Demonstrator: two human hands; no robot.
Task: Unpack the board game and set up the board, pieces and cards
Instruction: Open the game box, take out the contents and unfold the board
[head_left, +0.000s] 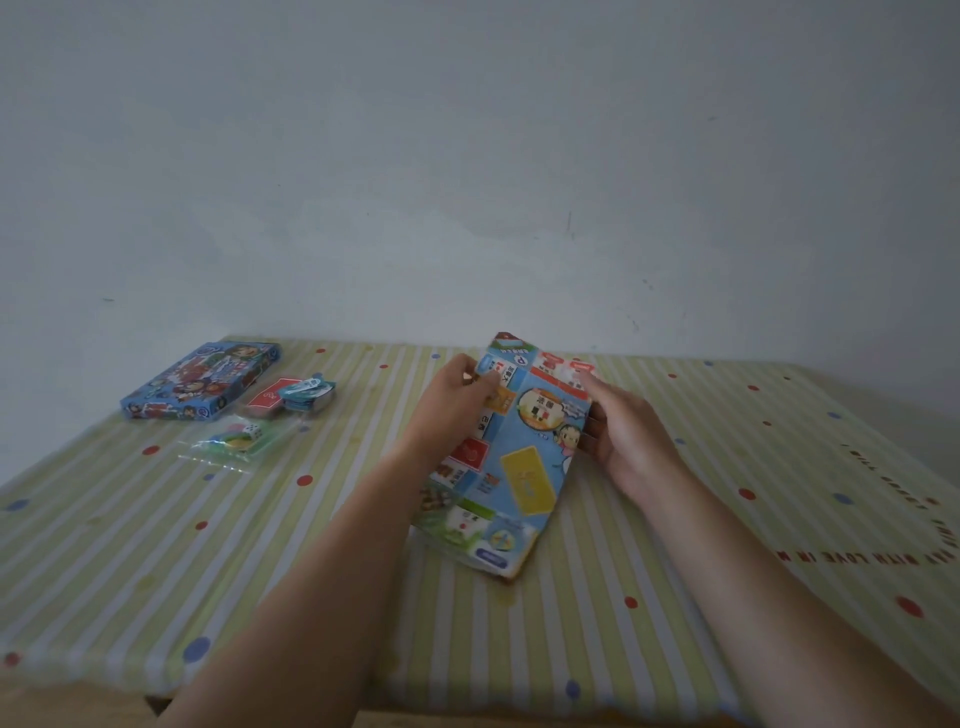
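Observation:
A folded paper game board (524, 462), blue with coloured squares and cartoon figures, sits at the table's middle, its far end lifted. My left hand (457, 400) pinches its upper left edge. My right hand (618, 431) holds the right edge, fingers tucked under it. The blue game box (200, 379) lies at the far left. Beside it are stacks of cards (291, 397), red and blue. A clear plastic bag (234, 439) with a white die and small coloured pieces lies in front of them.
The table (156, 545) wears a cloth of green and white stripes with red and blue dots, and red lettering at the right. A pale wall (467, 182) stands right behind it. The table's front edge runs along the bottom.

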